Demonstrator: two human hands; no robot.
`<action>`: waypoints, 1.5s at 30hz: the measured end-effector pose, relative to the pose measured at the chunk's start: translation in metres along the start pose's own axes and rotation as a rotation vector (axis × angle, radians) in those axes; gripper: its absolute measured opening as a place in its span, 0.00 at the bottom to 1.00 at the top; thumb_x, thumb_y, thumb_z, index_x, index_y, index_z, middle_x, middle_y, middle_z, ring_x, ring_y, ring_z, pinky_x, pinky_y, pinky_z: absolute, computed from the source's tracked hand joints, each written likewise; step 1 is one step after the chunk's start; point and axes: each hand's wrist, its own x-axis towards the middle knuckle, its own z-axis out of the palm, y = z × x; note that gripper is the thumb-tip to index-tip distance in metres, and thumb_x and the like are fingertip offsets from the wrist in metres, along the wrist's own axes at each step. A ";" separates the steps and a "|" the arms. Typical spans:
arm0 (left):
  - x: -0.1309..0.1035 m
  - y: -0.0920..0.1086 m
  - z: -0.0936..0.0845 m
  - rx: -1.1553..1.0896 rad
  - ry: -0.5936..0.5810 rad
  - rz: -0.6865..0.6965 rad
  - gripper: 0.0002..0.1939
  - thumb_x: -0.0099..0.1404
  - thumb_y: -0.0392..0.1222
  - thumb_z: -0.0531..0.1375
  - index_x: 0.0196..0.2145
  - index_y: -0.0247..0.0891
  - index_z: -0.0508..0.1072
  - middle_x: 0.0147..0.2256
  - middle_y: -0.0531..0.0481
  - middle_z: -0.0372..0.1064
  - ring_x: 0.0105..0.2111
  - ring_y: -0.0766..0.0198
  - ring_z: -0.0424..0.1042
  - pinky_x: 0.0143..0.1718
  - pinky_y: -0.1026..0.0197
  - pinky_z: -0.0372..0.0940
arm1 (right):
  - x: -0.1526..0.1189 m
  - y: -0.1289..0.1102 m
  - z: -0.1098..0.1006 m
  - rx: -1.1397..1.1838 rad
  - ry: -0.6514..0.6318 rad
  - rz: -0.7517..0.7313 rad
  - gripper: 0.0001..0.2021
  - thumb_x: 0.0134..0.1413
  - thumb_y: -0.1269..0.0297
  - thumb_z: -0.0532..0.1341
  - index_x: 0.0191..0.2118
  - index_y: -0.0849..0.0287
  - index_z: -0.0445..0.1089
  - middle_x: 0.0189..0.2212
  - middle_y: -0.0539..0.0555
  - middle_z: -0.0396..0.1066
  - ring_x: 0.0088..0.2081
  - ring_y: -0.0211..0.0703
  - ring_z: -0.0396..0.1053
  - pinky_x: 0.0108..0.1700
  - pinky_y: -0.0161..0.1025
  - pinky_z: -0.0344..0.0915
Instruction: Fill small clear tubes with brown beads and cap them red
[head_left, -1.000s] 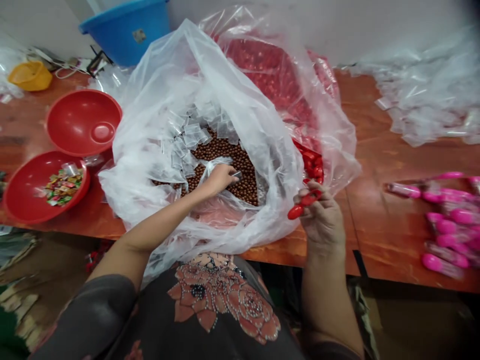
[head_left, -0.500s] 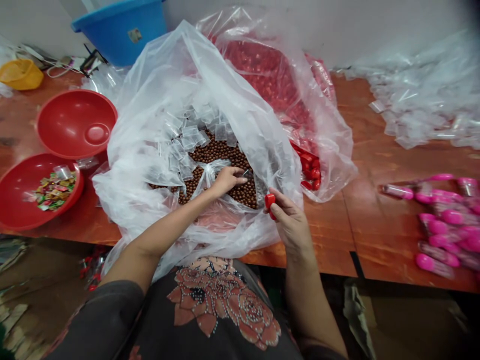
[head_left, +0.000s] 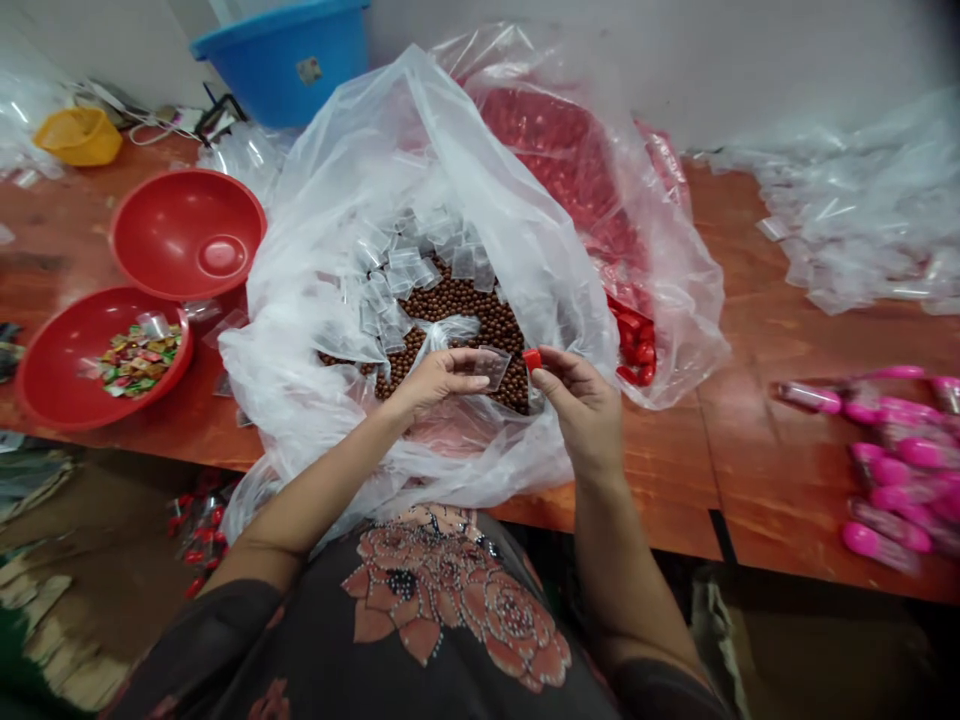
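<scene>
My left hand (head_left: 442, 380) pinches a small clear plastic tube (head_left: 493, 368) above the open mouth of a large translucent bag (head_left: 300, 400). Close by on the right, my right hand (head_left: 581, 400) grips a red cap (head_left: 532, 360) between thumb and fingers. Tube and cap are a short gap apart. Below them in the bag lie many round brown balls (head_left: 499, 322), with a heap of clear tubes (head_left: 405, 270) on their far left side. Whether the held tube has anything inside cannot be made out.
Behind stands a bag of red caps (head_left: 636, 340). To the left are a red bowl (head_left: 161, 235), another red bowl (head_left: 45, 365) with small wrapped pieces, and a blue tub (head_left: 281, 65). At right lie pink-capped tubes (head_left: 892, 460) and a clear plastic pile (head_left: 877, 220).
My left hand has risen from the brown balls with the clear tube showing in its fingers. My right hand has brought the red cap closer to it. The view has shifted slightly.
</scene>
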 end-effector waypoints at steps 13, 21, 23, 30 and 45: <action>0.007 -0.006 -0.015 0.161 0.086 0.075 0.25 0.47 0.35 0.71 0.46 0.34 0.79 0.44 0.43 0.77 0.41 0.62 0.75 0.50 0.55 0.66 | 0.006 -0.004 0.011 -0.137 0.081 -0.095 0.16 0.56 0.57 0.65 0.50 0.52 0.76 0.47 0.52 0.77 0.48 0.44 0.75 0.56 0.50 0.70; 0.051 -0.013 -0.018 0.863 0.192 0.022 0.16 0.55 0.33 0.62 0.42 0.31 0.80 0.34 0.48 0.76 0.28 0.65 0.70 0.34 0.62 0.66 | -0.002 0.013 -0.003 -0.089 0.131 -0.032 0.17 0.55 0.56 0.66 0.49 0.52 0.76 0.47 0.53 0.77 0.49 0.44 0.74 0.56 0.49 0.69; 0.065 -0.013 -0.017 0.980 0.216 0.058 0.15 0.53 0.33 0.63 0.39 0.31 0.81 0.32 0.49 0.76 0.29 0.64 0.70 0.36 0.62 0.65 | -0.004 0.015 -0.007 -0.081 0.150 -0.024 0.17 0.54 0.56 0.66 0.49 0.52 0.76 0.47 0.52 0.77 0.48 0.43 0.74 0.55 0.48 0.70; 0.091 -0.021 -0.011 0.839 0.217 0.068 0.19 0.52 0.32 0.66 0.44 0.31 0.79 0.32 0.48 0.76 0.31 0.63 0.72 0.38 0.61 0.66 | -0.009 0.022 -0.014 -0.083 0.183 0.003 0.17 0.55 0.57 0.66 0.50 0.52 0.75 0.48 0.54 0.76 0.48 0.44 0.74 0.57 0.49 0.68; 0.093 -0.034 -0.008 0.361 0.166 0.037 0.17 0.50 0.28 0.67 0.40 0.29 0.79 0.36 0.46 0.77 0.34 0.64 0.73 0.46 0.57 0.68 | -0.013 0.028 -0.012 -0.081 0.224 -0.003 0.17 0.55 0.56 0.66 0.50 0.53 0.75 0.47 0.53 0.76 0.47 0.43 0.74 0.55 0.48 0.70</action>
